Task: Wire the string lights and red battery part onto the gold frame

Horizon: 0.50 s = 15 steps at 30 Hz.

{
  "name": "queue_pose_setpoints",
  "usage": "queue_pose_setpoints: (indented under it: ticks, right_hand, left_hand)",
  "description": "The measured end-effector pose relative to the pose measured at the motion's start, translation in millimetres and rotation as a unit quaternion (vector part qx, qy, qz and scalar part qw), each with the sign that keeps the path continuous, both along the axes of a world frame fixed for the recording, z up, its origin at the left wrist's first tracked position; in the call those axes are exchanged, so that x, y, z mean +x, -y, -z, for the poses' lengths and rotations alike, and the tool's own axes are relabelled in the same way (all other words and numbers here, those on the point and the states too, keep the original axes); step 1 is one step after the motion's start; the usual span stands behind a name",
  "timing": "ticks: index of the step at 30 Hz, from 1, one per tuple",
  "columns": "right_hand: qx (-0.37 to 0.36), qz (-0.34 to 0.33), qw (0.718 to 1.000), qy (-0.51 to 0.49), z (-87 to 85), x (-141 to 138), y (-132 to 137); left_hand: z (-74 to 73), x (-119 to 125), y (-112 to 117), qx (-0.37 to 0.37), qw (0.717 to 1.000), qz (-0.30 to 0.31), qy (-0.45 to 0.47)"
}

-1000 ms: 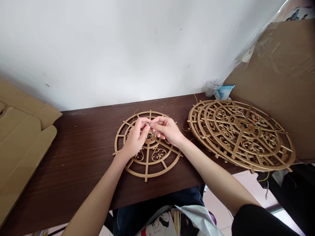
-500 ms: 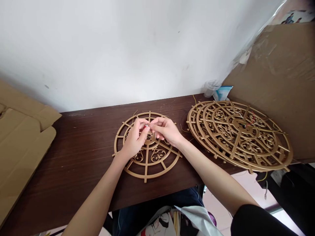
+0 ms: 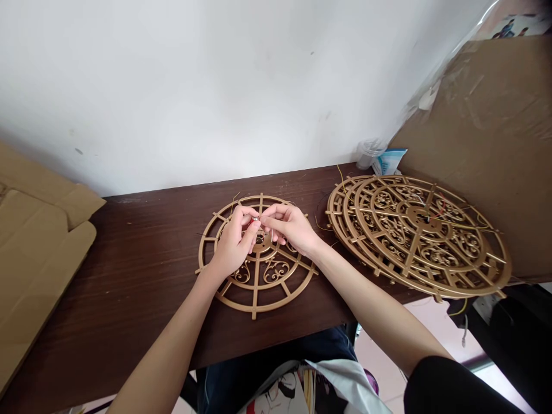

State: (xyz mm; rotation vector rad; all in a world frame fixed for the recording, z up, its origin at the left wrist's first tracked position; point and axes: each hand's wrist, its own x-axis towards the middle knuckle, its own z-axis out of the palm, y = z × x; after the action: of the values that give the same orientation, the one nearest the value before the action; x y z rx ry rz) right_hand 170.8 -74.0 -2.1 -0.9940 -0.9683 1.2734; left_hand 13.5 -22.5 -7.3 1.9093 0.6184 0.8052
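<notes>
Both hands meet over the middle of a gold round scrollwork frame that lies flat on the dark brown table. My left hand is closed, its thumb and fingers pinching a small red piece with a pale, shiny end. Its exact kind is too small to tell. Against that pale end, the fingertips of my right hand are pressed together. From under them hangs a thin white wire. Fine wires, one yellow, stick out around the frame. The hands cover part of its upper half.
To the right, several similar gold frames are stacked, with coloured wires at the top one's hub. Behind them stand a clear plastic cup and a blue-white packet. Cardboard lies at left; a large cardboard sheet leans at right.
The view has shifted very slightly. Both hands keep their pinch at nearly the same spot, with only tiny finger movement.
</notes>
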Motion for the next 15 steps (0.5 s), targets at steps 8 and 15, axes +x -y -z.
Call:
queue_pose_setpoints:
  ticks: [8,15]
  right_hand:
    - [-0.004,0.001,1.000,-0.009,-0.3,-1.0,0.7]
    - [-0.005,-0.004,1.000,-0.004,-0.4,-0.5,0.6]
  left_hand:
    - [-0.8,0.0,0.0,-0.002,1.000,-0.002,0.000]
    - [-1.3,-0.2,0.5,0.007,1.000,-0.003,0.001]
